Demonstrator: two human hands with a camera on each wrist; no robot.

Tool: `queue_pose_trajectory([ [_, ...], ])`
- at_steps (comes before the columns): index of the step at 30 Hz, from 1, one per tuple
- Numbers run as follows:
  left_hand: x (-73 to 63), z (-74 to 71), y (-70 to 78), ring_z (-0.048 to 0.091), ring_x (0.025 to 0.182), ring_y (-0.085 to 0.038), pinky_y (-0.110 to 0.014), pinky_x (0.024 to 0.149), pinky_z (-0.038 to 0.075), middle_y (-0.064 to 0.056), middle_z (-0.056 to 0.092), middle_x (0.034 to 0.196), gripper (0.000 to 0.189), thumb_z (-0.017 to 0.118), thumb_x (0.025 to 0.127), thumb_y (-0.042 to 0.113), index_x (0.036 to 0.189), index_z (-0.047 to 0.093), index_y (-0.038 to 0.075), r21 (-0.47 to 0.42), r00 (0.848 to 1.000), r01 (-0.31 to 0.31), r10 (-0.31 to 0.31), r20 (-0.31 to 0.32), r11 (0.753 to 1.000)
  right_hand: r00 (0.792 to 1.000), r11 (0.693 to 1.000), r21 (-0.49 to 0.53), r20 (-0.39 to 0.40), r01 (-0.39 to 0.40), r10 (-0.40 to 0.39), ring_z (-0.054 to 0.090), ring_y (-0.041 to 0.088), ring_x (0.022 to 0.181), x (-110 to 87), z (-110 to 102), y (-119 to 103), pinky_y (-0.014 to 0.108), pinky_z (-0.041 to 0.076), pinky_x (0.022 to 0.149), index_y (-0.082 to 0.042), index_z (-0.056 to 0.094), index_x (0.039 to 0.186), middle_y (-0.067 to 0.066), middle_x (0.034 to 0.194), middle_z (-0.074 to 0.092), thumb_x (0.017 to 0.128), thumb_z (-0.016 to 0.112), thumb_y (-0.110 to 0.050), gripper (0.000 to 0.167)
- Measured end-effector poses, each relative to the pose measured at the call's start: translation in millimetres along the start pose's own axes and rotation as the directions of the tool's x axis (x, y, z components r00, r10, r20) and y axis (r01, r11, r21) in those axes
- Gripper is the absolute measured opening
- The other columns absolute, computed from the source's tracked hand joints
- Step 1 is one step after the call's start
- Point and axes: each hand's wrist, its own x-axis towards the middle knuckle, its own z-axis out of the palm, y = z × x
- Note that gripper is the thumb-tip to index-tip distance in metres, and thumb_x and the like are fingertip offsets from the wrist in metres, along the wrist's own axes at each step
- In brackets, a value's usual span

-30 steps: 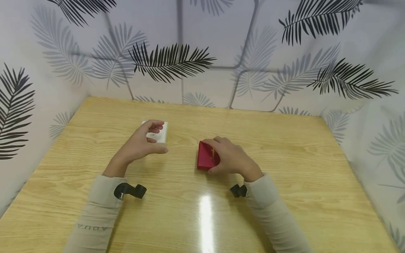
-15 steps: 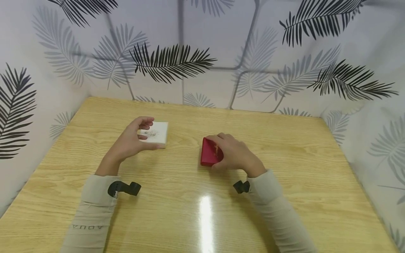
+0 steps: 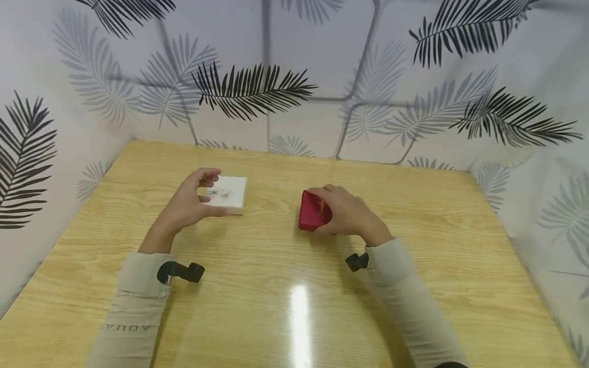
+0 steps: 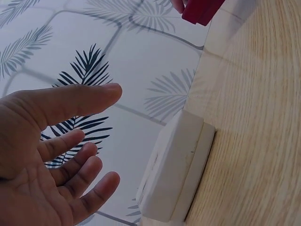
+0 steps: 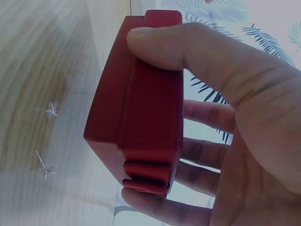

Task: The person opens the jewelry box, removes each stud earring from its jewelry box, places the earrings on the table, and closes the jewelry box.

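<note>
My right hand [image 3: 349, 212] grips a small red gift box [image 3: 313, 213] with gold lettering on its lid. In the right wrist view, the thumb lies across the side of the lid [image 5: 157, 103] and the fingers reach round the far side. Folded red strips [image 5: 146, 176] show at one end. The box looks held a little above the tabletop. To the left, a flat white box [image 3: 234, 194] with a flower drawing lies on the table. My left hand [image 3: 186, 204] hovers beside its left part, thumb and fingers parted and holding nothing. In the left wrist view, a gap separates them from the white box.
Both boxes are over a light wooden table [image 3: 257, 255], which reflects a bright streak of light. A pale leaf-patterned backdrop [image 3: 294, 122] stands along its back and sides. Dark wrist cameras [image 3: 195, 272] are strapped over both sleeves.
My right hand has moved right and away from me with the red gift box. The left hand has drawn back to the left, uncovering more of the white box, which stays in place.
</note>
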Motion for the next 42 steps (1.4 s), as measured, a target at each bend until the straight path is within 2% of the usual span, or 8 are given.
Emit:
queue_pose_trajectory([
  [11, 0.9, -6.1, -10.6, 0.035, 0.140, -0.039, -0.054, 0.109, 0.041, -0.021, 0.038, 0.149, 0.087, 0.081, 0.080, 0.004, 0.152, 0.032, 0.003, -0.021, 0.998, 0.065, -0.065, -0.017, 0.998, 1.000, 1.000, 0.023, 0.003, -0.019, 0.019, 0.053, 0.029, 0.117, 7.4, -4.4, 9.7, 0.051, 0.055, 0.088, -0.020, 0.040, 0.152, 0.012, 0.138, 0.054, 0.072, 0.087, -0.032, 0.094],
  [21, 0.2, -12.8, -17.2, 0.033, 0.140, -0.039, -0.055, 0.110, 0.041, -0.022, 0.036, 0.151, 0.088, 0.081, 0.080, 0.006, 0.152, 0.031, 0.003, -0.051, 0.996, 0.093, -0.093, -0.008, 0.994, 1.000, 0.999, 0.033, -0.007, -0.024, 0.025, 0.053, 0.029, 0.119, 11.8, -10.7, 17.9, 0.051, 0.055, 0.090, -0.018, 0.041, 0.151, 0.012, 0.139, 0.054, 0.073, 0.087, -0.031, 0.092],
  [30, 1.6, -15.3, -27.8, 0.030, 0.143, -0.040, -0.056, 0.112, 0.037, -0.020, 0.031, 0.155, 0.093, 0.081, 0.081, 0.008, 0.155, 0.025, 0.005, -0.028, 0.985, 0.174, -0.174, 0.010, 0.984, 1.000, 1.000, 0.028, -0.016, -0.008, 0.008, 0.055, 0.032, 0.120, 13.3, -11.1, 26.4, 0.053, 0.054, 0.093, -0.013, 0.041, 0.150, 0.015, 0.138, 0.055, 0.074, 0.087, -0.026, 0.089],
  [42, 8.6, -16.0, -43.7, 0.025, 0.148, -0.041, -0.058, 0.112, 0.039, -0.019, 0.024, 0.161, 0.100, 0.083, 0.078, 0.008, 0.157, 0.021, 0.005, -0.028, 0.983, 0.175, -0.173, 0.061, 0.984, 0.999, 0.998, 0.046, 0.000, -0.035, 0.035, 0.054, 0.032, 0.120, 16.4, -10.0, 36.9, 0.052, 0.054, 0.094, -0.015, 0.042, 0.150, 0.014, 0.140, 0.055, 0.074, 0.087, -0.026, 0.089],
])
